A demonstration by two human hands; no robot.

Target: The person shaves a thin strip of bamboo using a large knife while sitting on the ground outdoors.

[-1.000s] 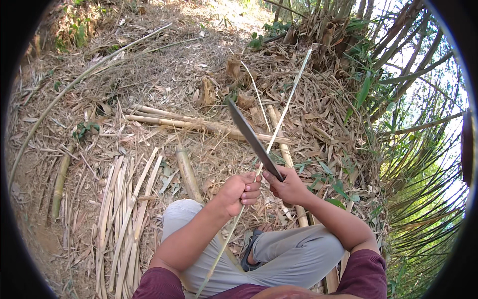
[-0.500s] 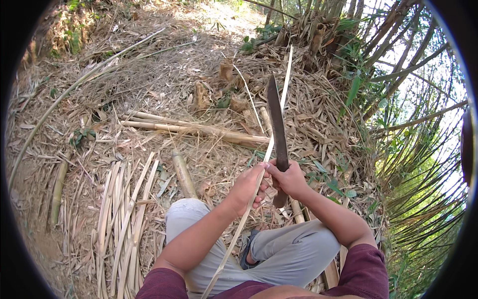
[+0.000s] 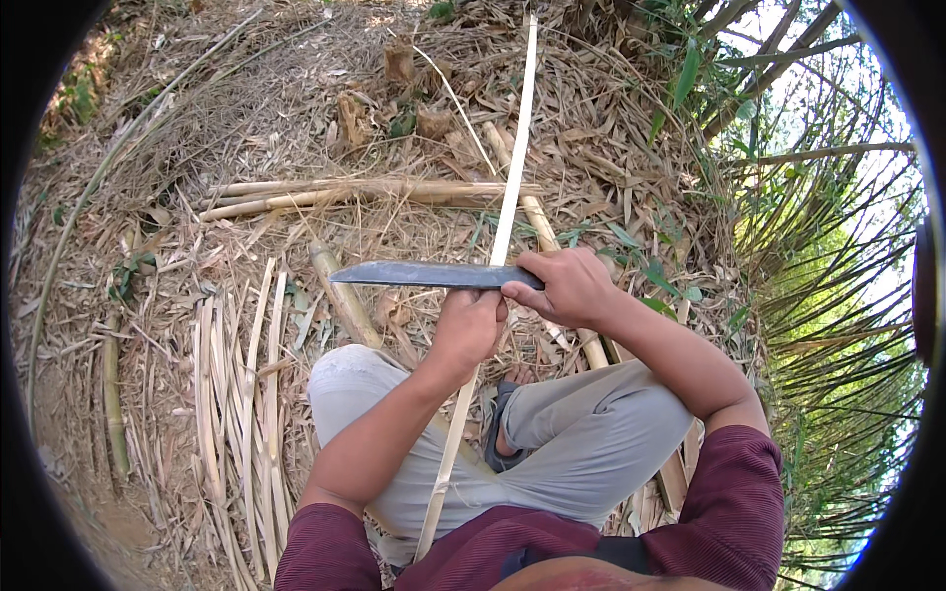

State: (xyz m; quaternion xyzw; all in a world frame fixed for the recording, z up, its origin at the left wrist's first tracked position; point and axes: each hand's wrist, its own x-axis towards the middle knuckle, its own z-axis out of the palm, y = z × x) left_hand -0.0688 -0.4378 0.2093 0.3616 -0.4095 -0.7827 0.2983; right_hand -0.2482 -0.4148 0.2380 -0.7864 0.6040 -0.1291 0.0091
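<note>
A person sits on dry, leaf-strewn ground (image 3: pixel 296 128), seen from above, knees bent in grey trousers and arms in dark red sleeves coming in from the lower edge. The left hand (image 3: pixel 468 327) is wrapped in a fist around a long, thin, pale bamboo strip (image 3: pixel 514 158), which runs from the lap, up through the fist and on toward the top of the view, nearly upright and leaning slightly right. The right hand (image 3: pixel 564 286) sits just above and to the right of the left one, touching it, and is clamped on the handle end of a large knife (image 3: pixel 424 275) with a dark grey blade. The blade lies almost level, pointing to the person's left, and crosses the strip directly above the left fist. To the left of the knees lies a loose bundle of split bamboo strips (image 3: pixel 236 394), laid side by side on the ground. A short, thicker bamboo piece (image 3: pixel 340 295) lies slanted just beyond the left knee, under the blade's tip end. Farther off, several bamboo poles (image 3: pixel 325 192) lie crosswise in the litter. On the right stands a green bamboo clump (image 3: pixel 828 246) with drooping leaves.
</note>
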